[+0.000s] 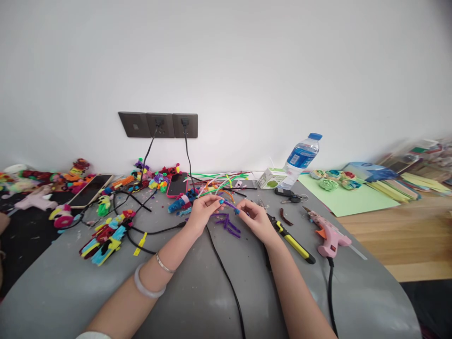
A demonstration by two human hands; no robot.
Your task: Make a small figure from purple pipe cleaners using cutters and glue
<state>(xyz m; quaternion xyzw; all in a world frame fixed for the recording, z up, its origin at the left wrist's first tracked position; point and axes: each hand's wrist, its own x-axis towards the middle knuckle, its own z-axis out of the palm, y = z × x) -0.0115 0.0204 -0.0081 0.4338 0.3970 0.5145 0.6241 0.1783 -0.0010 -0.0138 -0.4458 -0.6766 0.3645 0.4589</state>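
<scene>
Between my two hands a purple pipe cleaner is stretched above the grey table. My left hand pinches its left end, thumb and finger pressed together. The other end sits in the fingertips of my right hand, also closed. Just below lie several bent purple pipe cleaner pieces on the tabletop. Loose pipe cleaners in green, white, orange and pink are spread behind my hands. A blue fuzzy figure rests left of my left hand.
Yellow-black pliers and a pink glue gun with a black cord lie right. A water bottle leans near a small carton and keys. Fuzzy figures, phones and cables cover the left and middle.
</scene>
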